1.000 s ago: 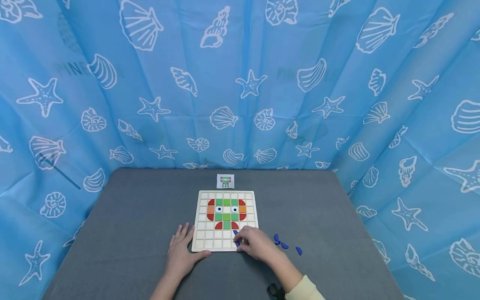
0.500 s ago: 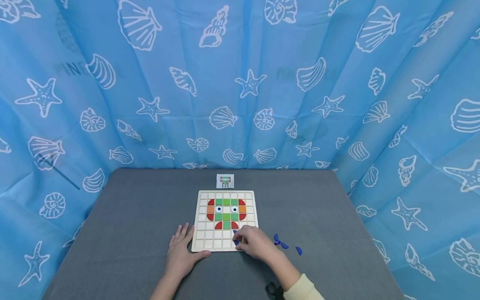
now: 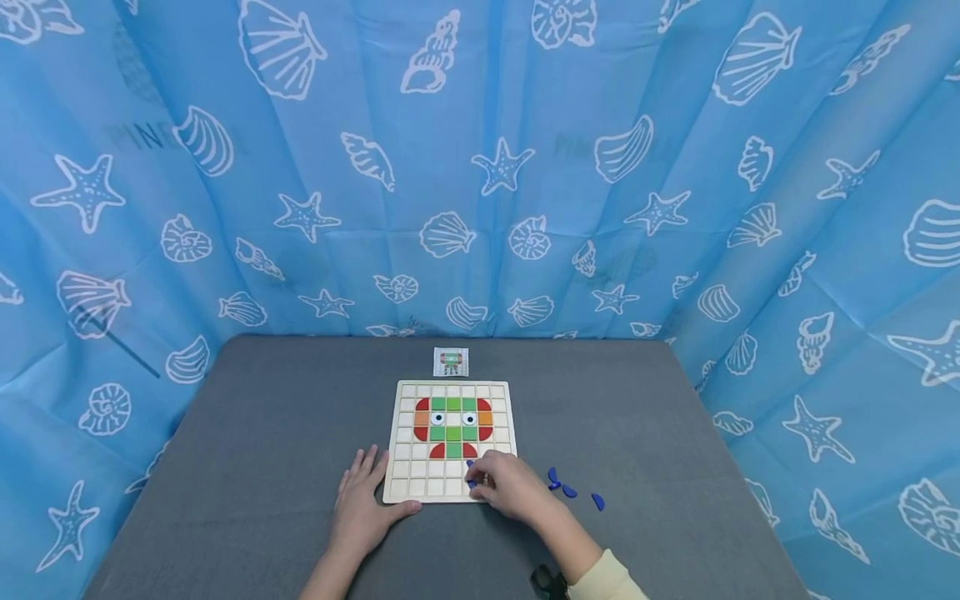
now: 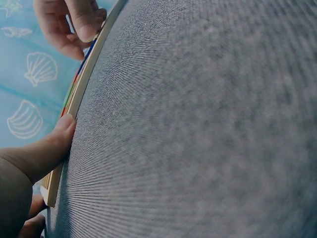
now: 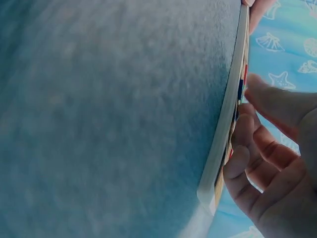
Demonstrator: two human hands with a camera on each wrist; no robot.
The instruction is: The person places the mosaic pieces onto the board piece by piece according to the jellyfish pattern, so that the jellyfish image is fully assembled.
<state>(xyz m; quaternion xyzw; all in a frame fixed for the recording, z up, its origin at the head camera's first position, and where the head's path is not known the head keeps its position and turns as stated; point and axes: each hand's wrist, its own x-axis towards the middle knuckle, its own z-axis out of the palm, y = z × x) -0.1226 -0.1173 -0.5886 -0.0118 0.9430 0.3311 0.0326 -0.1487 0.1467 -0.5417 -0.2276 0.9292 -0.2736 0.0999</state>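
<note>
Nearest me, the left hand [image 3: 362, 508] lies flat with straight fingers on the grey counter [image 3: 247, 467], thumb against the wooden grid board [image 3: 402, 467]. The right hand [image 3: 512, 487] pinches a blue piece [image 3: 470, 472] over the board's lower right squares. Three loose blue pieces [image 3: 568, 490] lie just right. Beyond the board sits a small pattern card [image 3: 451, 362].

Off to the side of the work

A grey table [image 3: 262, 450] stands before a blue curtain [image 3: 480, 167] printed with white shells and starfish. On the table a small picture card [image 3: 451, 362] lies near the curtain; three loose blue pieces [image 3: 570, 490] lie right of the card, nearer the table's front edge.
</note>
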